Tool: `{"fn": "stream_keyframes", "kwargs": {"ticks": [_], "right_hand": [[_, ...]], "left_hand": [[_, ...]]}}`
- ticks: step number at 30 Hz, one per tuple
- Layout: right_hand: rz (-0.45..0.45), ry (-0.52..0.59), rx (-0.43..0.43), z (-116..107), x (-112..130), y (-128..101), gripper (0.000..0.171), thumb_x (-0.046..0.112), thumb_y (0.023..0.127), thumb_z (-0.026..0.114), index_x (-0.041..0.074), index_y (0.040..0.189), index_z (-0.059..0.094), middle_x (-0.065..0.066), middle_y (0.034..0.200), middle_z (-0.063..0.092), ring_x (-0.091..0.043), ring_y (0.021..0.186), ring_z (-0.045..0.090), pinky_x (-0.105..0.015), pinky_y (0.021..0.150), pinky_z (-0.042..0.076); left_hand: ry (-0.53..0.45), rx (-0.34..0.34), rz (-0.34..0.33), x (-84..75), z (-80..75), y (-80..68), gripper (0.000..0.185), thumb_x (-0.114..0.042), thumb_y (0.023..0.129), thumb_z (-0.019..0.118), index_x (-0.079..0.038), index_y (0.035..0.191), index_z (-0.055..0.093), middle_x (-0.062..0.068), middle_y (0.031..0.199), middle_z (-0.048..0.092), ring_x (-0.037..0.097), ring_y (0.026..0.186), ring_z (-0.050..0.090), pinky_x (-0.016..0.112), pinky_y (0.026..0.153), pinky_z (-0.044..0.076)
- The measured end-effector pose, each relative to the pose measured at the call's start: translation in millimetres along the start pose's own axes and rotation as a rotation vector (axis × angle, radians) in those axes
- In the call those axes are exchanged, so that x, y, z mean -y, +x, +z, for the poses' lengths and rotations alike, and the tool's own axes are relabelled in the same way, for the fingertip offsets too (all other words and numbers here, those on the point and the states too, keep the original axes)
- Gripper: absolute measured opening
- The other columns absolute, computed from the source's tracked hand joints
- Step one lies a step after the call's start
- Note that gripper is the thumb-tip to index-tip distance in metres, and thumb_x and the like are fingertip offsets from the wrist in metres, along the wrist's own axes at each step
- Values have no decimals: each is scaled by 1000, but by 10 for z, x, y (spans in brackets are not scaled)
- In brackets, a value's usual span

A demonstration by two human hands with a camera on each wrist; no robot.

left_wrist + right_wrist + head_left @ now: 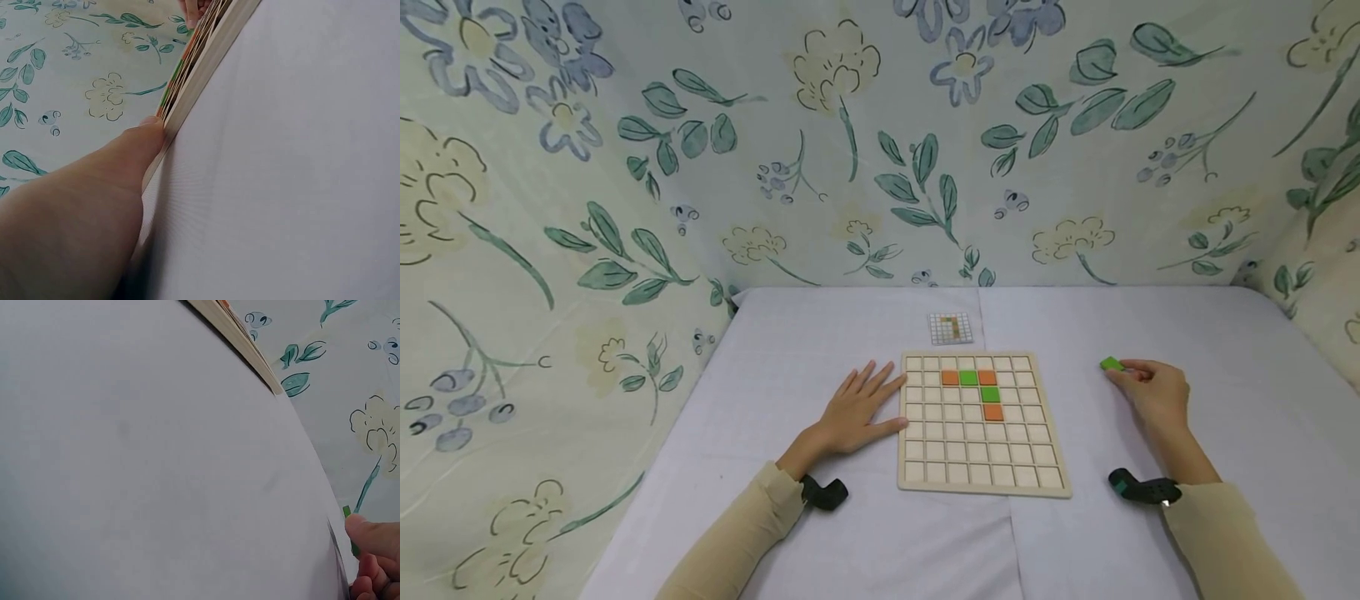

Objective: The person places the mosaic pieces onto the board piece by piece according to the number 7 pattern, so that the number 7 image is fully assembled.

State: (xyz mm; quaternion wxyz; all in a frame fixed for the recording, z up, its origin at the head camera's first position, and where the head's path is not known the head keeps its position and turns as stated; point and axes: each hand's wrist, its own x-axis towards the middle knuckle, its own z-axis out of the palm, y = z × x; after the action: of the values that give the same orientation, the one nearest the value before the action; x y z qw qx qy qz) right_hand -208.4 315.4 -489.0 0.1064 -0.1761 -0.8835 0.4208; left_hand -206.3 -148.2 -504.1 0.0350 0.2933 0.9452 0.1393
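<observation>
1. Nearest the head camera are my two cream sleeves and the dark wrist cameras strapped at each cuff; both forearms reach forward over the white tablecloth [820, 350].
2. My left hand [861, 408] lies flat on the cloth, fingers straight and spread, gripping nothing. Its fingertips and thumb touch the left edge of the wooden grid board [981, 479]. I judge it is there to brace the board so it does not slide.
3. The left wrist view agrees: the thumb [134, 150] presses against the board's side, with the coloured tile edges just visible on top.
4. The board sits in the middle of the table, square to me. In its far rows I see an orange tile [950, 377], a green tile [968, 377] and another orange one in a row, then a green and an orange stepping down toward me. The other cells are bare.
5. My right hand [1153, 392] rests well to the right of the board, fingers curled, pinching a small green block [1111, 364] at its far-left tips.
6. The block lies low on the cloth, poking out beyond the fingertips on the board side; the right wrist view shows only a green sliver [347, 514] past the fingers.
7. A small pattern card [951, 328] lies just beyond the board's far edge, facing me, probably for reference.
</observation>
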Motion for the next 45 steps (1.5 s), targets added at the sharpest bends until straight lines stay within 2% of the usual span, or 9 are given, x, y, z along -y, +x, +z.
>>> {"fn": "stream_keyframes", "kwargs": {"ticks": [11, 15, 20, 28, 33, 45], "right_hand": [[-146, -2, 44, -62, 117, -179, 42, 21, 95, 72, -9, 122, 65, -12, 88, 55, -13, 74, 44, -19, 50, 38], [-233, -6, 65, -66, 247, -304, 42, 23, 93, 73, -8, 121, 66, -12, 87, 54, -15, 74, 43, -20, 51, 37], [-349, 15, 112, -40, 399, -483, 38, 18, 90, 76, -8, 117, 68, -11, 82, 54, -14, 72, 44, -19, 54, 37], [-380, 67, 256, 70, 548, -736, 35, 20, 90, 77, -3, 116, 69, -8, 82, 49, -15, 72, 43, -25, 50, 35], [-428, 106, 338, 182, 612, -860, 31, 12, 87, 79, -3, 112, 71, -5, 79, 49, -14, 70, 45, -24, 50, 35], [-420, 136, 482, 390, 690, -981, 28, 7, 84, 80, -3, 109, 72, -3, 73, 50, -13, 67, 46, -22, 55, 38]], "left_hand": [[4, 2, 3, 27, 25, -20, 82, -74, 96, 33, -29, 161, 15, -2, 167, 6, 26, 152, -4, 48, 120, -3], [7, -8, 10, 36, 34, -20, 81, -73, 96, 35, -29, 161, 16, -2, 167, 7, 26, 152, -4, 49, 120, -2], [10, -8, 15, 35, 39, -20, 81, -72, 96, 36, -29, 161, 16, -1, 167, 7, 26, 152, -4, 49, 120, -1], [13, -10, 20, 34, 26, -21, 80, -71, 96, 36, -28, 161, 16, 0, 167, 7, 28, 152, -2, 49, 120, -1], [15, -11, 22, 40, 33, -21, 80, -71, 97, 36, -28, 161, 17, 0, 167, 7, 29, 152, -2, 50, 120, -1], [19, -2, 10, 37, 27, -13, 80, -72, 96, 35, -29, 161, 15, -1, 167, 6, 28, 152, -3, 47, 120, -3]]}}
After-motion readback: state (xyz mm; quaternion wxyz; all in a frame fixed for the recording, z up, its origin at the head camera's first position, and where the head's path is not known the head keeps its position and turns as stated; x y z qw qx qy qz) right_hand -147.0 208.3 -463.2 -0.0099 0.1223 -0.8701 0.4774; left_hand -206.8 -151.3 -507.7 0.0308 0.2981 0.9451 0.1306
